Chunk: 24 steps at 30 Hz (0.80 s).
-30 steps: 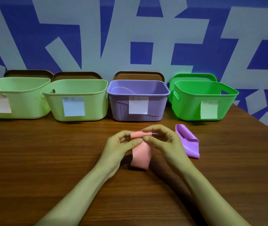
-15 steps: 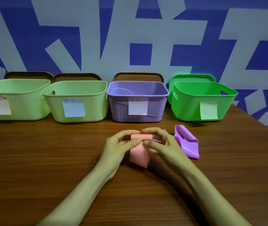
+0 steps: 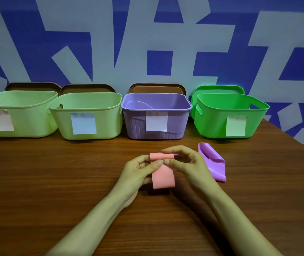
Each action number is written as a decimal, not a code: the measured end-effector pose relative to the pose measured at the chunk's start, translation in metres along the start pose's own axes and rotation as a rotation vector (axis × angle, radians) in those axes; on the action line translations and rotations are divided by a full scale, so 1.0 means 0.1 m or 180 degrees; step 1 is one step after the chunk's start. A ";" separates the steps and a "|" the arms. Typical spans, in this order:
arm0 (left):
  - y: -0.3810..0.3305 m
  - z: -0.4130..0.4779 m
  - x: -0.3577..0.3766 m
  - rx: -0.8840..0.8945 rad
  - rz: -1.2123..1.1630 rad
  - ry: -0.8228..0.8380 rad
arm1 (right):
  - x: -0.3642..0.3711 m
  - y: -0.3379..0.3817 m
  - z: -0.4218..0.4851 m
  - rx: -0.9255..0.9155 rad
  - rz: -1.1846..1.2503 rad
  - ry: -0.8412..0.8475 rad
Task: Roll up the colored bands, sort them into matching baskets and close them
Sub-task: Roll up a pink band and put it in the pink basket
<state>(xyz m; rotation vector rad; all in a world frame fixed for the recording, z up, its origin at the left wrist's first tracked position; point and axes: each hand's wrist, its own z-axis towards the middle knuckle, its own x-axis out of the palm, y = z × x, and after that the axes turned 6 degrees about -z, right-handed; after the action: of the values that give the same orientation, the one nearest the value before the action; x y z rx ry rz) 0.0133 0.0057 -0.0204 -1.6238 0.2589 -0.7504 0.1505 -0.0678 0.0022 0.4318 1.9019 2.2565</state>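
A pink band (image 3: pixel 163 175) lies on the wooden table (image 3: pixel 55 182) in front of me, its far end curled into a small roll. My left hand (image 3: pixel 138 170) pinches the roll's left side with thumb and fingers. My right hand (image 3: pixel 186 163) pinches its right side. A purple band (image 3: pixel 213 162) lies loose just right of my right hand. Along the wall stand open baskets: two pale green ones (image 3: pixel 23 115) (image 3: pixel 92 117), a purple one (image 3: pixel 156 106) with something purple inside, and a bright green one (image 3: pixel 219 117). Each has a paper label.
Lids lean against the wall behind the baskets: brown ones (image 3: pixel 33 86) (image 3: pixel 87 88) (image 3: pixel 156 88) and a green one (image 3: pixel 219 89). The table's right edge (image 3: pixel 295 141) runs diagonally past the bright green basket.
The roll at the pink band's far end has grown and squared up, and the flat part now lies straighter. Both hands stay pinched on it.
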 end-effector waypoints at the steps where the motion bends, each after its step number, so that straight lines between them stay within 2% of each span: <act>1: 0.00 0.00 0.00 -0.0014 -0.0003 -0.0005 | 0.00 0.00 0.01 -0.0021 -0.0059 0.0009; 9: 0.00 0.01 0.00 0.0004 0.0040 -0.0126 | 0.03 0.00 0.01 0.0186 -0.0003 0.0004; 15: 0.01 0.01 0.00 0.0102 0.0250 -0.0078 | 0.02 0.00 0.03 0.0537 -0.0071 -0.0016; 20: 0.04 0.00 0.02 -0.0018 0.0142 0.0047 | 0.03 -0.01 0.04 0.0526 0.0118 -0.0032; 24: 0.07 -0.02 0.04 0.0004 0.0568 0.0002 | 0.04 -0.05 0.04 0.0498 0.0176 -0.0050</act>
<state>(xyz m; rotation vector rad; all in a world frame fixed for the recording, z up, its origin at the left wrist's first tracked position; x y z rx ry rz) 0.0168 0.0002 -0.0255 -1.5759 0.3981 -0.6145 0.1477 -0.0624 -0.0015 0.5276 2.0921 2.1380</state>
